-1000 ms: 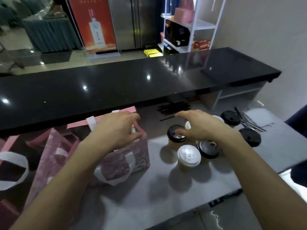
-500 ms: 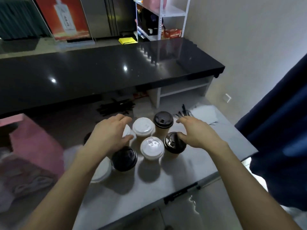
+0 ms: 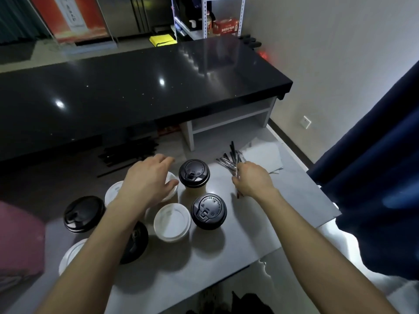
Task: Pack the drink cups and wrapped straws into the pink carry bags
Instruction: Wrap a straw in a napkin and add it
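Cups [image 3: 172, 222] are all sitting unpacked on the grey table [image 3: 283, 214], black and white lids mixed. My left hand [image 3: 147, 180] is hovering spread over a white-lidded cup, not gripping. My right hand [image 3: 254, 181] is closing on wrapped straws [image 3: 229, 159] (how many, can't tell). Pink carry bag [image 3: 20, 241] is showing at left edge, contents unseen. Packing looks mostly ahead. Beyond: black counter [image 3: 145, 87], shelf rack [image 3: 204, 17].

Black glossy counter [image 3: 140, 87] spans upper half of frame, ceiling lights reflected as bright spots. Grey worktop [image 3: 283, 200] below it, lower centre to right. Plain off-white wall [image 3: 340, 53] at right, with white wall socket [image 3: 306, 121]. Navy curtain [image 3: 374, 177] at right edge. White metal shelving [image 3: 205, 17] at top centre; red banner [image 3: 68, 17] at upper left.
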`<state>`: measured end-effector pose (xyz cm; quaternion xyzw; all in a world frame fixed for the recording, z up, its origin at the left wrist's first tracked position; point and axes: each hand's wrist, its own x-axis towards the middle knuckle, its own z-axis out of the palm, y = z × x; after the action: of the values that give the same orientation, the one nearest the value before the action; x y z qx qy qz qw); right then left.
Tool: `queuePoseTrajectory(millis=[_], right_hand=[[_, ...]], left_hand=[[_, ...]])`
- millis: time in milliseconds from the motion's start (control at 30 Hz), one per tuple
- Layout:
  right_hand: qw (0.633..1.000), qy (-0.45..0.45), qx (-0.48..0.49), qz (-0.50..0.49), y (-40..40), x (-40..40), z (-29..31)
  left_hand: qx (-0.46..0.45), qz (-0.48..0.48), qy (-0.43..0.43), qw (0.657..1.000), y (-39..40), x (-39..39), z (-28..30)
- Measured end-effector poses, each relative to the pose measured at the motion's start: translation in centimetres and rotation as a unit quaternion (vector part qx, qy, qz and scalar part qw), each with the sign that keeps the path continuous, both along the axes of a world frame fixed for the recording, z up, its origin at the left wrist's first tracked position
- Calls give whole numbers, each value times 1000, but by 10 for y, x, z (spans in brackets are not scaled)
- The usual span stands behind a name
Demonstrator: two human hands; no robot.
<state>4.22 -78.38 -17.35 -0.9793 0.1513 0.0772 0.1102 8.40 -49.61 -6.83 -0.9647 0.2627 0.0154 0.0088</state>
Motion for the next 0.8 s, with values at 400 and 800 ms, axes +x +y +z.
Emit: queuePoseTrajectory(millis=[400, 800], right_hand=[[992, 11, 124, -29, -47, 22, -41], [918, -109, 351, 149, -81, 29, -16]], left_hand=[[0, 68, 4, 998, -68, 26, -14], [-357, 231, 194, 884, -182, 7, -53]])
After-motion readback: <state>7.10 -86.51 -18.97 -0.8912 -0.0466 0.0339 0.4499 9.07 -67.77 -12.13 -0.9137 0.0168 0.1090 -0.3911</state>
